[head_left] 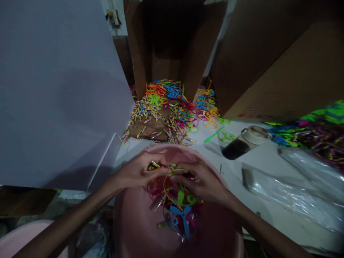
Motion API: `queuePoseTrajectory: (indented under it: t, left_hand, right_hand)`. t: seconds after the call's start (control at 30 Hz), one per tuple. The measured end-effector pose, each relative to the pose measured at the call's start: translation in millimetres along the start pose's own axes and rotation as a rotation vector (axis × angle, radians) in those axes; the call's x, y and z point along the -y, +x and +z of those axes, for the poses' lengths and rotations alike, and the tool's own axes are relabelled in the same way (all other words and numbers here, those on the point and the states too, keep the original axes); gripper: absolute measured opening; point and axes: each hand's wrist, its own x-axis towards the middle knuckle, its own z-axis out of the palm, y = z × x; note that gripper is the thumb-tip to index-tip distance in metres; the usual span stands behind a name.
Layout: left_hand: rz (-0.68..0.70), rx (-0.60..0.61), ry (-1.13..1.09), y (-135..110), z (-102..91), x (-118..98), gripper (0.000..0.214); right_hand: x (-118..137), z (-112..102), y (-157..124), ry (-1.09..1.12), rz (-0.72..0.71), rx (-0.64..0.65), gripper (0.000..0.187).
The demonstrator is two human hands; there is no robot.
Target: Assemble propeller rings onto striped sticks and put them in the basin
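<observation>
The left hand [138, 171] pinches a striped stick [154, 165], the right hand [200, 182] a green ring [168, 188]; a slip could drop either into the pink tub [134, 229].

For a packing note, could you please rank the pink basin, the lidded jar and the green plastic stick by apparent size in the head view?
1. Pink plastic basin, helped by being nearest the camera.
2. Lidded jar.
3. Green plastic stick.
</observation>
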Motion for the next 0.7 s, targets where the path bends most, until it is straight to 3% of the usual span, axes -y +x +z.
queuePoseTrajectory:
  t: [0.13, 0.27, 0.4, 0.5, 0.6, 0.7]
  left_hand:
    - [0.011, 0.014, -0.004, 1.7, 1.1, 5.8, 0.027]
    - [0.085, -0.067, -0.006, 6.8, 4.3, 8.9, 0.022]
    - [-0.063, -0.373, -0.278, 11.4, -1.9, 21.1, 0.03]
    - [-0.253, -0.588, -0.585, 16.7, -12.4, 41.1, 0.04]
    - [-0.277, -0.639, -0.815, 30.2, -22.9, 62.5, 0.043]
    - [-0.216, -0.702, -0.821, 50.4, -31.0, 78.9, 0.043]
  right_hand:
    - [-7.0, 2.3, 3.3, -0.002, 0.011, 0.019, 0.016]
    - [-11.4, -6.2, 6.9, -0.074, -0.019, -0.011, 0.014]
    - [-8.8, -22.5, 4.1, -0.149, -0.018, 0.034, 0.015]
    - [-15.9, -36.6, 9.1, -0.096, -0.007, 0.093, 0.031]
    - [-42.5, -57.7, 33.7, -0.099, -0.001, -0.056, 0.033]
    - [-86.5, -85.3, 73.7, -0.258, 0.047, -0.307, 0.03]
